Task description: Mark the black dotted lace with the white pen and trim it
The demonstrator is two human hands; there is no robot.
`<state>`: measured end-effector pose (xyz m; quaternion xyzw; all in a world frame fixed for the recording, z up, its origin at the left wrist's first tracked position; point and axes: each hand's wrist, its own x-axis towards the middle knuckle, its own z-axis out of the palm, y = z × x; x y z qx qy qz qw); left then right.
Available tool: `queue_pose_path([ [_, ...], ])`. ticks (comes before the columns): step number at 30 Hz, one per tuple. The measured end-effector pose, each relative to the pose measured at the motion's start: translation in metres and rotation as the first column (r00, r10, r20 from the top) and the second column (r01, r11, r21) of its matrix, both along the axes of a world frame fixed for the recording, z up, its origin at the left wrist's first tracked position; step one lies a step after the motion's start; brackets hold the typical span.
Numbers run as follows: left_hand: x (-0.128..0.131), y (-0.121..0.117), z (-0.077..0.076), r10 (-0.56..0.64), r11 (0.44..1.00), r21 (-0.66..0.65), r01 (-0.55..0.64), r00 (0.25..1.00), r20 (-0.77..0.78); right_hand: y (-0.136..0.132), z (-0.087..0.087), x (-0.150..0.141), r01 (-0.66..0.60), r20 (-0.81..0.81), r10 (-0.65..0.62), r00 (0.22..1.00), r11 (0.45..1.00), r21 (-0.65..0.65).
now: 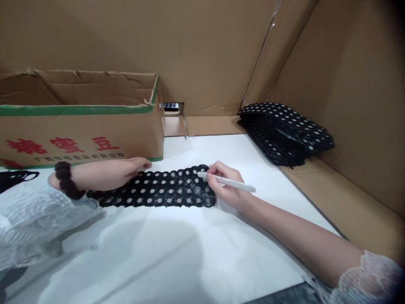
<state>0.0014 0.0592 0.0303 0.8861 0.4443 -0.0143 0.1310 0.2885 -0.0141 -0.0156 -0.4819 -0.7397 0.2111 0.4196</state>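
A black strip with rows of pale round dots (167, 188) lies flat on the white table. My right hand (226, 181) is closed round a slim white pen-like stick (237, 183), at the strip's right end. The stick's left tip is over the dots near the upper right corner. My left hand (110, 174) rests across the left part of the strip, its fingers stretched toward the upper edge and holding nothing that shows. A dark scrunchie (67, 179) circles the left wrist. The hand and sleeve hide the strip's left end.
An open cardboard box (82, 126) with green edging and red lettering stands at the back left. More black dotted strips (284, 131) are piled at the right against a cardboard wall (348, 93). A black piece with loops (19, 178) lies at the left edge.
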Motion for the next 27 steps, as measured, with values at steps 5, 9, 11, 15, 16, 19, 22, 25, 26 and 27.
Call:
queue_pose_path([
  [5,-0.025,0.007,0.005,-0.014,1.0,-0.029,0.009,0.987,-0.162,0.001,-0.001,0.0,0.019,0.001,-0.019,1.0,0.999,-0.027],
  [9,-0.015,0.001,0.001,0.066,0.978,0.21,0.012,0.93,-0.362,0.002,-0.001,0.0,0.049,0.001,-0.049,0.999,0.997,-0.052],
  [11,0.006,-0.008,-0.003,0.102,0.935,0.355,0.021,0.94,-0.325,0.002,-0.001,-0.001,0.053,0.0,-0.053,0.999,0.997,-0.053],
  [15,0.066,-0.027,-0.015,-0.033,0.948,0.317,0.012,0.998,0.062,0.001,-0.001,-0.003,0.052,-0.003,-0.052,0.999,0.998,-0.04],
  [16,0.079,-0.029,-0.019,-0.047,0.965,0.263,0.003,0.986,0.162,0.0,-0.001,-0.003,0.051,-0.001,-0.051,0.999,0.998,-0.037],
  [19,0.104,-0.031,-0.029,-0.007,0.995,0.099,-0.03,0.936,0.352,-0.001,-0.002,-0.003,0.051,-0.002,-0.051,0.999,0.998,-0.031],
  [22,0.11,-0.03,-0.036,0.052,0.999,-0.014,-0.051,0.886,0.461,-0.001,-0.003,-0.003,0.047,-0.023,-0.047,0.999,0.998,-0.034],
  [25,0.107,-0.03,-0.04,0.081,0.997,-0.045,-0.068,0.859,0.506,0.0,-0.005,-0.003,0.035,-0.038,-0.037,0.999,0.998,-0.054],
  [26,0.106,-0.031,-0.041,0.081,0.997,-0.048,-0.065,0.858,0.508,0.0,-0.006,-0.004,0.032,-0.042,-0.035,0.999,0.998,-0.061],
  [27,0.106,-0.032,-0.042,0.075,0.997,-0.049,-0.059,0.858,0.508,0.001,-0.006,-0.004,0.029,-0.044,-0.032,0.999,0.997,-0.069],
])
